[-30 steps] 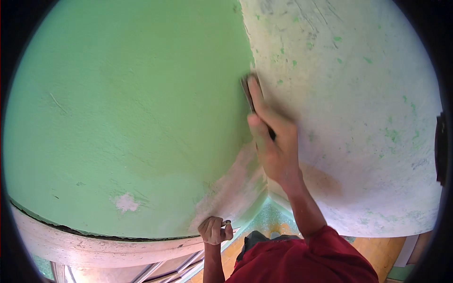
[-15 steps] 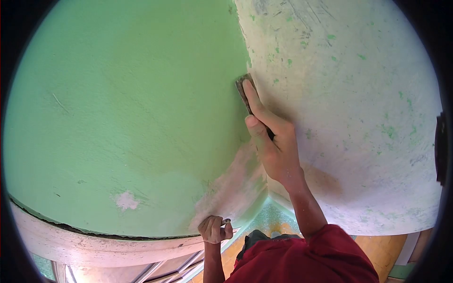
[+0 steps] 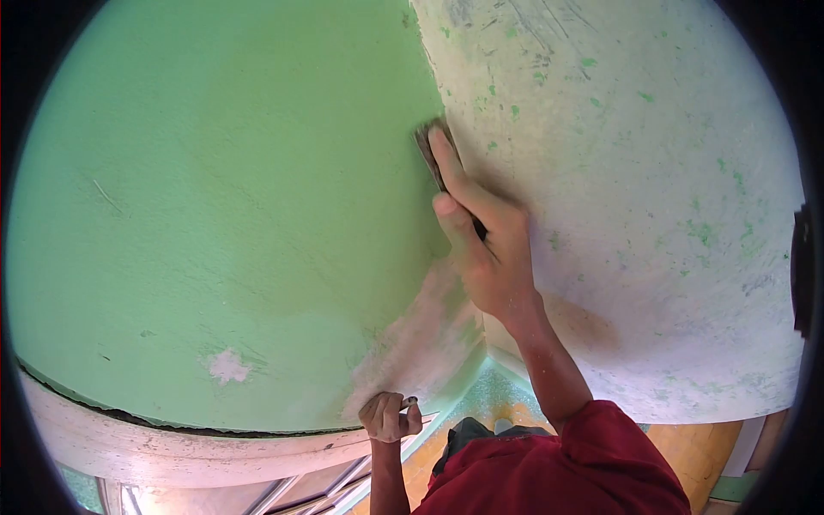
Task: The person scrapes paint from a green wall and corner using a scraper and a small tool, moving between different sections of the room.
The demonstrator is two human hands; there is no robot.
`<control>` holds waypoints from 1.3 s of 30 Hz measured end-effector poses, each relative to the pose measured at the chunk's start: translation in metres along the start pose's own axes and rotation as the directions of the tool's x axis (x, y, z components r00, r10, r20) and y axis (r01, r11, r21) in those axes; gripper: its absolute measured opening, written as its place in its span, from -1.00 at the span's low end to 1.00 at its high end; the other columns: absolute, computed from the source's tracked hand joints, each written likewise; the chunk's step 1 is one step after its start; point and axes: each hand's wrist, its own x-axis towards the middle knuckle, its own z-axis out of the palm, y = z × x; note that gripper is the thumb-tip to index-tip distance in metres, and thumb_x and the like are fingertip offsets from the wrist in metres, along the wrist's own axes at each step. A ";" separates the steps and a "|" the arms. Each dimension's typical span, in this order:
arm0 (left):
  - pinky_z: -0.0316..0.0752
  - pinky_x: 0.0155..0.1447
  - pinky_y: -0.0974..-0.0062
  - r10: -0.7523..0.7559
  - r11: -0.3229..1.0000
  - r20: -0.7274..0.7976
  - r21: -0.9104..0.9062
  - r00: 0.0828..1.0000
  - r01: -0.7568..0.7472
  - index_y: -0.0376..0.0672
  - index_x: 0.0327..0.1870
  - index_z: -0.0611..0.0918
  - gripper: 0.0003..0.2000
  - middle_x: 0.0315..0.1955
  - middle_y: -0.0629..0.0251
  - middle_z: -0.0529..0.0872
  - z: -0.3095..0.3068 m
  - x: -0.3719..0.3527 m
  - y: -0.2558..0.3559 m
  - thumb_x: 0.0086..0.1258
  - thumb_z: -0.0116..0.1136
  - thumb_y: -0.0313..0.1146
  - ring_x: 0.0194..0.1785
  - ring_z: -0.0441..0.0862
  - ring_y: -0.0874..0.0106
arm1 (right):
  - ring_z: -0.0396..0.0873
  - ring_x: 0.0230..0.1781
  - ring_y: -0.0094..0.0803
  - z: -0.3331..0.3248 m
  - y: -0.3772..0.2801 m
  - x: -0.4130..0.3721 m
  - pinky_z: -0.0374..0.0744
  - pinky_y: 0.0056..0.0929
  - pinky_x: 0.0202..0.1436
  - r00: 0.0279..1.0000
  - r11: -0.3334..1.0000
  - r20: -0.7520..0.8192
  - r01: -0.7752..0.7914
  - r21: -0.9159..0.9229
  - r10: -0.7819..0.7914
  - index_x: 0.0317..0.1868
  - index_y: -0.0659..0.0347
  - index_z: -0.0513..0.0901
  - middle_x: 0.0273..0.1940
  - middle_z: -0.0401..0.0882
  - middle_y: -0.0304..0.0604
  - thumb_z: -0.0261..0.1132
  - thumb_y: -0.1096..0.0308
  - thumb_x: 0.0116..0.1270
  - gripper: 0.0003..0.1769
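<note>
My right hand [image 3: 493, 236] grips a dark flat scraper [image 3: 428, 153], index finger stretched along it, its tip against the corner where the green wall [image 3: 232, 189] meets the whitish wall [image 3: 635, 197]. The scraper tip looks slightly blurred. Lower down, my left hand [image 3: 390, 417] is closed around a small object [image 3: 409, 402], too small to identify, near the bottom edge of the green wall. A pale scraped patch [image 3: 412, 343] runs between the two hands.
A pinkish ledge or frame [image 3: 172, 455] with a dark gap above it curves along the lower left. Below are the yellowish floor [image 3: 687, 455] and a speckled green corner surface [image 3: 493, 395]. A dark object [image 3: 802, 270] stands at the right edge.
My right hand and the scraper have moved slightly up and to the left along the corner. The left hand has stayed in nearly the same place.
</note>
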 end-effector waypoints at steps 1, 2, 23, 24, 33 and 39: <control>0.49 -0.52 0.41 -0.001 1.000 0.000 -0.012 1.000 0.001 -0.31 -0.34 0.53 -0.72 -0.67 0.21 0.54 0.000 0.000 0.000 0.42 0.10 -0.22 -0.68 0.52 0.30 | 0.31 -0.47 -0.55 0.002 0.002 -0.003 0.45 -0.53 -0.31 0.999 0.999 -0.026 0.041 0.025 -0.040 0.41 0.30 0.44 -0.18 0.68 0.16 0.13 0.34 0.53 -0.51; 0.48 -0.53 0.41 -0.002 1.000 -0.001 -0.026 1.000 0.002 -0.31 -0.34 0.53 -0.72 -0.67 0.21 0.54 0.000 0.000 0.000 0.42 0.10 -0.22 -0.68 0.51 0.30 | 0.31 -0.47 -0.55 0.002 0.003 -0.002 0.45 -0.53 -0.31 0.999 0.999 -0.027 0.044 0.024 -0.043 0.41 0.30 0.44 -0.18 0.68 0.16 0.13 0.34 0.53 -0.51; 0.56 -0.52 0.41 0.011 1.000 0.024 -0.014 1.000 -0.010 -0.32 -0.31 0.54 -0.77 -0.65 0.22 0.54 -0.001 -0.001 -0.002 0.30 0.19 -0.29 -0.66 0.56 0.29 | 0.21 -0.57 -0.43 -0.001 -0.008 0.011 0.39 -0.45 -0.40 1.000 1.000 -0.027 0.007 0.001 -0.007 0.44 0.17 0.43 -0.53 0.30 -0.01 0.14 0.32 0.52 -0.49; 0.56 -0.52 0.41 0.010 1.000 0.026 -0.014 1.000 -0.010 -0.32 -0.31 0.54 -0.77 -0.65 0.22 0.54 -0.001 -0.002 -0.001 0.30 0.19 -0.29 -0.66 0.56 0.29 | 0.20 -0.56 -0.43 -0.002 -0.009 0.013 0.39 -0.46 -0.40 1.000 1.000 -0.016 -0.010 0.011 0.010 0.44 0.16 0.43 -0.53 0.31 0.01 0.14 0.33 0.52 -0.49; 0.54 -0.53 0.42 0.021 1.000 0.011 0.010 1.000 -0.021 -0.31 -0.33 0.53 -0.77 -0.66 0.23 0.54 -0.001 0.001 0.000 0.32 0.18 -0.29 -0.67 0.55 0.31 | 0.22 -0.46 -0.51 -0.009 -0.013 0.013 0.38 -0.55 -0.30 0.996 0.997 0.055 -0.074 0.037 0.072 0.46 0.21 0.39 -0.31 0.48 -0.13 0.12 0.29 0.55 -0.48; 0.52 -0.54 0.43 -0.015 1.000 0.039 -0.014 0.999 0.016 -0.30 -0.33 0.53 -0.77 -0.66 0.23 0.54 -0.001 0.000 0.000 0.34 0.17 -0.28 -0.67 0.54 0.32 | 0.52 -0.33 -0.40 -0.011 -0.009 0.012 0.51 -0.47 -0.12 0.998 0.999 0.045 0.032 0.004 -0.033 0.46 0.16 0.40 -0.11 0.58 0.22 0.11 0.32 0.54 -0.49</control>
